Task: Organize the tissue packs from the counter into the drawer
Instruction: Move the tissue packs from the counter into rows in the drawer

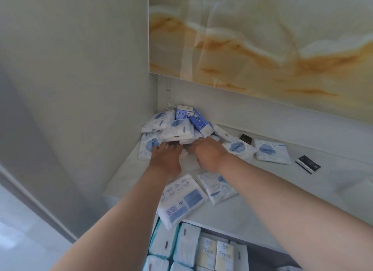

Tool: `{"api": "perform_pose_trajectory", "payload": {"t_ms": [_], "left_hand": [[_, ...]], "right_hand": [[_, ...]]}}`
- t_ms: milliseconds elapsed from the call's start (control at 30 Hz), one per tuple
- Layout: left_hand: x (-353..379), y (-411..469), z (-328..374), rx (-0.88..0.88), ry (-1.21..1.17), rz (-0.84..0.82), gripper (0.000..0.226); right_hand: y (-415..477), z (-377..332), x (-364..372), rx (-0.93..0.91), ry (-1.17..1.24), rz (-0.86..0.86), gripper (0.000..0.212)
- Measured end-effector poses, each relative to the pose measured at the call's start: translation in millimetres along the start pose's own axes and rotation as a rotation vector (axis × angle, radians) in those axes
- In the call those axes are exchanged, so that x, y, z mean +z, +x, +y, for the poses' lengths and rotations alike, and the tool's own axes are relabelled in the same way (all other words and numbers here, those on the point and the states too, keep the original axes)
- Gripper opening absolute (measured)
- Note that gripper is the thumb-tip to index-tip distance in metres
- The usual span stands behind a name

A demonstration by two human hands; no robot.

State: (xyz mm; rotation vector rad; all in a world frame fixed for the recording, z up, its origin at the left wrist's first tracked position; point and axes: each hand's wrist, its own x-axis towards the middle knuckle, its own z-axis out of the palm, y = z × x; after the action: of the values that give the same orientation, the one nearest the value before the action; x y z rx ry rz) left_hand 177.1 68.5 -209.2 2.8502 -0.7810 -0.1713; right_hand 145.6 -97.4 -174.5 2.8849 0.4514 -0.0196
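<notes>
A: What could go wrong here?

B: Both hands are at the foot of the corner heap of soft, white-and-blue, plastic-wrapped tissue packs [171,127]. The left hand [165,157] lays spread, straight fingers against the lowest packs and clasps nothing. The right hand [207,155] has its fingertips buried in the heap, so I cannot tell whether they grip. If they pull from the bottom, I judge the dark-blue boxy packs [198,119] on top of the heap will slide off.

A: Anything else?

B: In front of the heap, a large pillowy pack [181,200] with a barcode overhangs the edge of the pale, glossy counter [282,190]. A brushing forearm could tip it, probably into the open drawer [270,256] below, where more packs stand on edge in rows. The film looks slick and crinkled, and the packs are squashy, flat rectangles that could easily slip out of a big armful.
</notes>
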Motion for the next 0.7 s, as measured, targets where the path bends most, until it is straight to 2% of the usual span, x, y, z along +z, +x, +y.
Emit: {"api": "perform_pose_trajectory", "payload": {"t_ms": [67,167,200,267,333,433,500,567,633,700], "left_hand": [[-3,1,-3,0.056,-0.041,0.037,0.055],[0,-1,-11,0.079,-0.264,0.014,0.041],[1,-2,-13,0.074,-0.334,0.008,0.040],[4,-5,-16,0.058,-0.441,0.008,0.042],[1,-7,-16,0.038,-0.523,0.007,0.046],[-3,-6,-16,-0.001,-0.614,-0.030,0.045],[-6,-6,-11,-0.029,-0.533,-0.074,0.046],[-5,-6,-4,-0.012,-0.286,-0.052,0.054],[-2,-6,5,0.004,-0.143,0.018,0.064],[-2,-5,9,0.001,-0.139,0.089,0.062]], "right_hand": [[2,6,3,0.026,-0.165,-0.082,0.063],[-7,16,11,0.123,-0.184,-0.151,0.076],[-11,18,13,0.130,-0.177,-0.142,0.072],[-19,18,21,0.089,-0.166,-0.086,0.052],[-28,19,29,0.061,-0.076,0.001,0.042],[-45,17,33,0.120,0.284,0.179,0.038],[-50,16,27,0.227,0.547,0.242,0.038],[-47,17,21,0.323,0.708,0.213,0.039],[-40,17,19,0.392,0.663,0.125,0.040],[-34,15,20,0.460,0.516,0.008,0.048]]}}
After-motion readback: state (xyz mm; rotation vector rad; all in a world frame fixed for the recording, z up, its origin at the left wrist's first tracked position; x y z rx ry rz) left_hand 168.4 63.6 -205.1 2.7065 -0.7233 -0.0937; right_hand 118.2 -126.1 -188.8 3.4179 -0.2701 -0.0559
